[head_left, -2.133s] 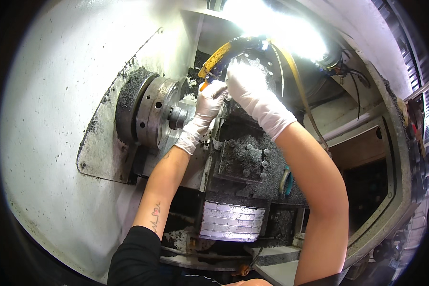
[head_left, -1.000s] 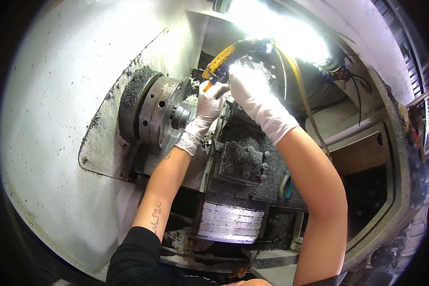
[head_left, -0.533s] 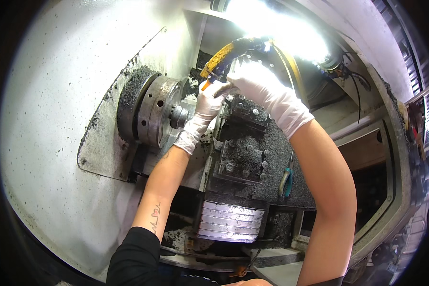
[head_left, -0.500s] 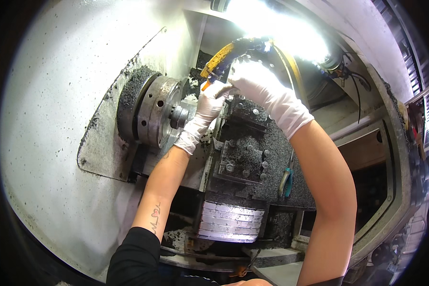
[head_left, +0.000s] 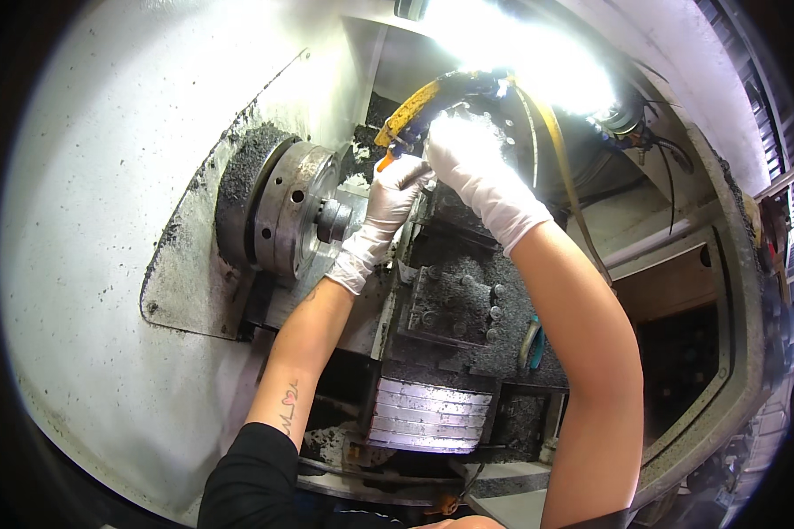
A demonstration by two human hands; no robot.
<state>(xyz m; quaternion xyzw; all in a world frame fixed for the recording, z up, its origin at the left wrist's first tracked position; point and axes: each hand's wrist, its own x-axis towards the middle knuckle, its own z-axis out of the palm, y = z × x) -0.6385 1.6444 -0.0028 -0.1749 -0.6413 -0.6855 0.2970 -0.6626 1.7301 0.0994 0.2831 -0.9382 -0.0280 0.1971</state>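
Observation:
Both my hands wear white gloves and meet above the far end of the tool block of a lathe. My left hand [head_left: 395, 192] is closed, its thumb pressed to the fingers; what lies in it is hidden. Touching or nearly touching its fingertips is my right hand [head_left: 461, 152], curled with its back up; glare washes out its fingers and whatever they hold. A curved yellow and dark blue hose-like piece [head_left: 412, 112] arches over the hands, an orange tip [head_left: 385, 162] at its lower end beside my left hand. The round metal chuck [head_left: 278, 207] gripping a short cylindrical part [head_left: 333, 220] is left of my left wrist.
Dark metal chips cover the bolted tool block [head_left: 454, 304]. Teal-handled pliers [head_left: 536, 346] lie beside my right forearm. Ribbed metal way covers [head_left: 428, 414] are nearer me. A bright lamp [head_left: 520, 53] glares at the back, and a thin yellow hose [head_left: 563, 163] hangs at right.
My right hand and forearm have shifted slightly left, now partly covering the pliers. The thin yellow hose at right shows further down. My left hand stays closed in nearly the same place.

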